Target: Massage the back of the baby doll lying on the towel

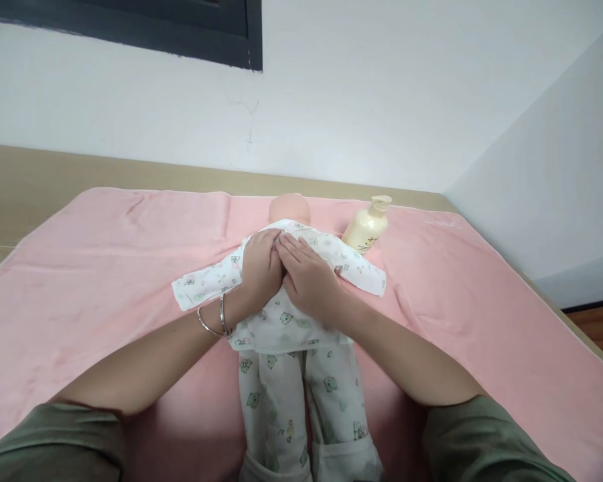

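Observation:
A baby doll [287, 209] lies on its back or front, I cannot tell which, with its bare head at the far end. It wears a white long-sleeved shirt [286, 321] and matching trousers [276, 402], both printed with small green bears. On the upper part of the shirt rests my left hand [262, 264], fingers stretched and laid along the cloth. My right hand [309, 276] lies beside it, fingers extended and held together. The fingertips of both meet at the middle, just below the doll's head. The sleeves spread out to either side.
Under the doll is a pink blanket [130, 268] spread over a wooden surface [30, 174]. A cream pump bottle [366, 226] stands tilted in view, close behind the right-hand sleeve. A white wall [356, 100] rises at the back.

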{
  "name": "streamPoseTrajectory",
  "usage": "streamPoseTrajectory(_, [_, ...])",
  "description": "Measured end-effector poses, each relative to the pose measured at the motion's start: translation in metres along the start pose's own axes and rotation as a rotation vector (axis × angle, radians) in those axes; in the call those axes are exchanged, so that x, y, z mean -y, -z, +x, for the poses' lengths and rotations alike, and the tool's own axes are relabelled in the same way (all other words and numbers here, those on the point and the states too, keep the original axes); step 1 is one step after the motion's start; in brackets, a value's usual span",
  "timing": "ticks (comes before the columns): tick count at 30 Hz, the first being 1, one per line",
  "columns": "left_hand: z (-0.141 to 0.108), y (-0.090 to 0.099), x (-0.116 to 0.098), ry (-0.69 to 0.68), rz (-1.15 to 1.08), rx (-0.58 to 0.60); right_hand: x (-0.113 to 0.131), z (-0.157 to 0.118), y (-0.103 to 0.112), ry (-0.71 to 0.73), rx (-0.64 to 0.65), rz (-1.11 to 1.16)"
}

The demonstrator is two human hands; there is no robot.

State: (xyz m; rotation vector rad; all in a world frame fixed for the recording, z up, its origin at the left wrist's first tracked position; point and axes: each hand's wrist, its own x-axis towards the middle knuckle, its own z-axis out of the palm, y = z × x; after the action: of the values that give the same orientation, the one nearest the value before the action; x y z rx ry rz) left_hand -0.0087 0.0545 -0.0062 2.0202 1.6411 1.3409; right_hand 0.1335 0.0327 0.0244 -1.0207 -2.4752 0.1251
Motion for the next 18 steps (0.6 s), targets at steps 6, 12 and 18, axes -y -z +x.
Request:
streamPoseTrajectory(6, [-0.004, -0.001, -0.005, 0.008, 0.054, -0.044, -0.040, 0.019, 0.005, -0.126, 0.059, 0.108])
streamPoseTrajectory(12, [-0.005, -0.001, -0.004, 0.075, 0.075, -0.041, -0.022, 0.012, 0.008, -0.324, -0.013, -0.062])
streamPoseTrajectory(18, [-0.005, 0.001, -0.007, 0.073, 0.092, -0.031, -0.001, 0.001, 0.001, -0.086, -0.031, -0.065])
